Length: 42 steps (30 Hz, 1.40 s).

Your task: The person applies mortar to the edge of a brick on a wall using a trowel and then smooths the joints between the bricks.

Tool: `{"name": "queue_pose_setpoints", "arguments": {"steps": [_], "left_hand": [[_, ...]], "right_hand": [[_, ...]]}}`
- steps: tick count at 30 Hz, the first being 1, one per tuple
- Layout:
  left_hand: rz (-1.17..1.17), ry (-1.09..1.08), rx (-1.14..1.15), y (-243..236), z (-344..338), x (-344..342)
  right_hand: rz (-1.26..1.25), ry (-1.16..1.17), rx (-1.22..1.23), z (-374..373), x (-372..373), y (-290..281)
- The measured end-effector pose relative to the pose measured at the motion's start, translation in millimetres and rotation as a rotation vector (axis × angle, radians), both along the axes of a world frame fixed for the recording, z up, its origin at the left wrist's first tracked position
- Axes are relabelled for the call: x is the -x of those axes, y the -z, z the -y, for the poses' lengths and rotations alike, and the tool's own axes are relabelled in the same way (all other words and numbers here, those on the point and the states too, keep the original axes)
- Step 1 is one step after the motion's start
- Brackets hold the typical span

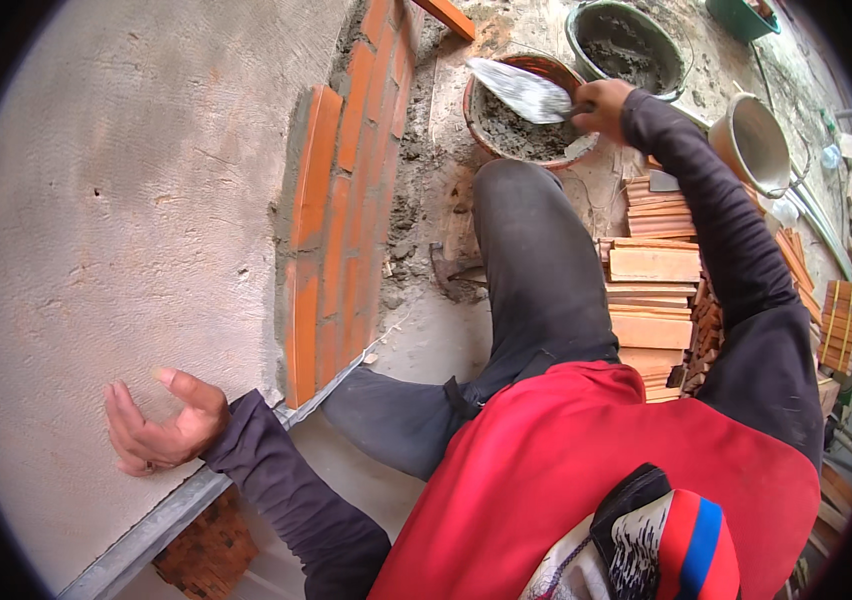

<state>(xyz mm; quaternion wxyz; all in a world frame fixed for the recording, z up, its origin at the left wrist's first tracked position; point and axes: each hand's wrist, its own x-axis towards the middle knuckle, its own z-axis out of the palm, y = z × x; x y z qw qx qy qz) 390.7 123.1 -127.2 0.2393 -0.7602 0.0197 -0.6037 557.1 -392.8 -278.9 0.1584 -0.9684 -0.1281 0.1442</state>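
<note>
My right hand [601, 108] is closed round the handle of a trowel [518, 90], its pale, wet-looking blade pointing left. The blade is over a round reddish-rimmed tub [479, 140] of grey mortar. My left hand [168, 425] is at the lower left by the plastered wall [136, 230], fingers apart and loosely curved, with nothing in it. Whether it touches the wall I cannot tell. Between my hands, orange bricks [316, 165] stand in courses with grey mortar joints along the wall's edge.
A dark bucket [679, 68] of mortar stands beyond the tub, and a grey bucket [721, 140] lies further right. Stacked orange bricks [651, 330] sit beside my right leg. A metal strip [161, 525] runs along the wall below my left hand. Mortar crumbs [401, 235] litter the ground.
</note>
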Motion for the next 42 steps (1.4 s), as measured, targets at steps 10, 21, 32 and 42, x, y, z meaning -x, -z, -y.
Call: {"name": "queue_pose_setpoints", "arguments": {"steps": [10, 21, 32, 42], "left_hand": [[0.012, 0.022, -0.016, -2, -9, 5], [0.031, 0.045, -0.069, -6, -9, 1], [0.011, 0.055, -0.047, -6, -5, 1], [0.01, 0.029, -0.037, -4, -7, 2]], "right_hand": [[-0.54, 0.083, 0.614, 54, -32, -60], [-0.706, 0.216, 0.246, 74, -5, -42], [-1.154, 0.461, -0.365, 84, 5, 30], [-0.634, 0.185, 0.156, 32, -19, 28]]}}
